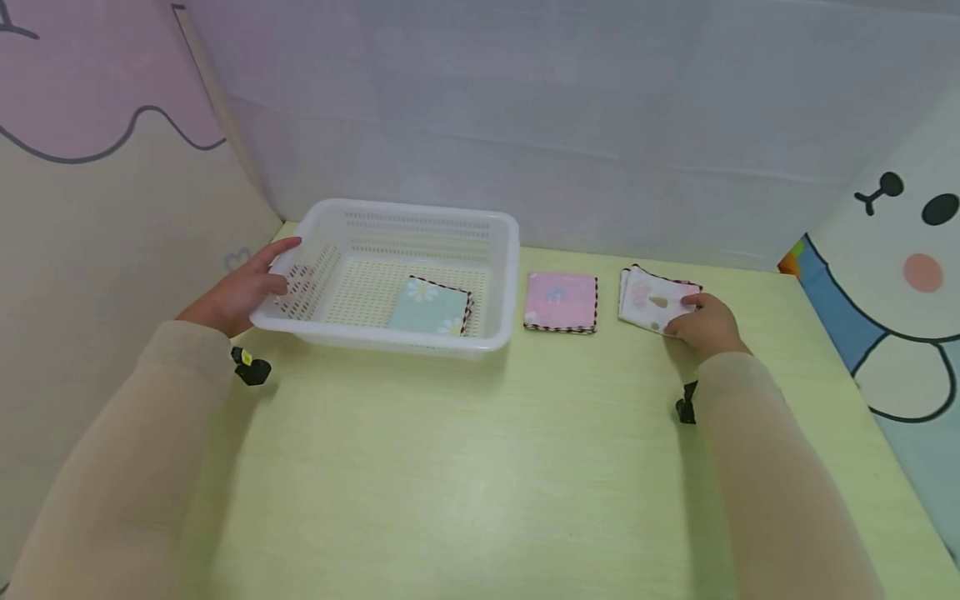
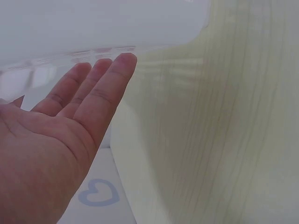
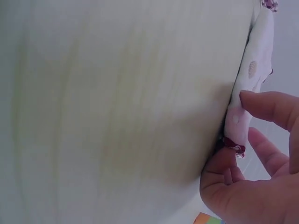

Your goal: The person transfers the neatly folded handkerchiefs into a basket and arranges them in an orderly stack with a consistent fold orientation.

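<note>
My left hand (image 1: 236, 292) grips the left end of a white plastic basket (image 1: 397, 342) with slotted sides. In the left wrist view, the fingers (image 2: 100, 95) reach under the basket's rim (image 2: 107, 28). A folded pale green cloth (image 1: 431, 306) with white flowers lies inside, toward the basket's front right. On the right, my right hand (image 1: 707, 327) pinches the near right corner of a folded white patterned cloth (image 1: 645, 298). Its thumb presses on top of the white cloth (image 3: 254, 65) in the right wrist view, with other fingers at its dark red edge.
Between the basket and the white cloth, a folded pink cloth (image 1: 561, 302) with dark checkered edging lies on the light yellow-green table (image 1: 465, 467). A pale sheet (image 1: 570, 125) hangs behind the table. Panels printed with cartoon figures (image 1: 900, 250) stand at both sides.
</note>
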Available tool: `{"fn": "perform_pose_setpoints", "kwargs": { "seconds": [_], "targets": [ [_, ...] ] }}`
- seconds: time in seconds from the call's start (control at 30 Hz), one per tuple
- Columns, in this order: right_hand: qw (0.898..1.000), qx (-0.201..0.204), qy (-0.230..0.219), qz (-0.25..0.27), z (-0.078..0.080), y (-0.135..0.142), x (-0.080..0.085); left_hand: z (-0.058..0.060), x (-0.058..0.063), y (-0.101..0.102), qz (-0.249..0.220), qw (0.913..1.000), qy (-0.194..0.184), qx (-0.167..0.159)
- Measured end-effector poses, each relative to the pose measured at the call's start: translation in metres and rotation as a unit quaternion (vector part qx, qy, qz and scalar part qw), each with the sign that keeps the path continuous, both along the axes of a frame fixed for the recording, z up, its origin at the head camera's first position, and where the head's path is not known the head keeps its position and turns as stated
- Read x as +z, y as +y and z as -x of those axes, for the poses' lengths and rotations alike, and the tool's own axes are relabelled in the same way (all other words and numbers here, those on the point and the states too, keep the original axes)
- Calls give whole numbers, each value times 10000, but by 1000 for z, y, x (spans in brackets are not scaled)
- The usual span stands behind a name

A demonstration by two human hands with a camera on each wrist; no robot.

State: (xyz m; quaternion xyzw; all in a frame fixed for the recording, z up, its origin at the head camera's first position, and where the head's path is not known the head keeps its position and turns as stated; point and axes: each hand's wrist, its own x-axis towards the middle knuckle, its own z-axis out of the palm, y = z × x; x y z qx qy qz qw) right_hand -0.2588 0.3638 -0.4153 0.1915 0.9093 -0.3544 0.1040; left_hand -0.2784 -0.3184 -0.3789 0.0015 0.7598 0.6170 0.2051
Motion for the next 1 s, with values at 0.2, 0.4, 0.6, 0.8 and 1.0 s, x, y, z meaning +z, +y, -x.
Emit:
{"fn": "perform_pose_setpoints", "kwargs": {
  "seconds": [0.2, 0.4, 0.6, 0.8, 1.0],
  "targets": [
    [9998, -182, -69, 53, 1, -7, 5, 0, 0, 1, 19, 10000, -17, 26],
    [9975, -497, -3, 495, 6, -9, 6, 1, 0, 1, -20, 10000, -47, 48],
    [9947, -571, -33, 852, 8, -1, 2, -1, 2, 2, 1, 10000, -51, 39],
    [9904, -492, 121, 1284, 6, 4, 3, -1, 2, 2, -86, 10000, -19, 21],
    [9762, -797, 115, 2012, 6, 5, 6, 0, 1, 2, -142, 9999, 7, 5]
  ]
}}
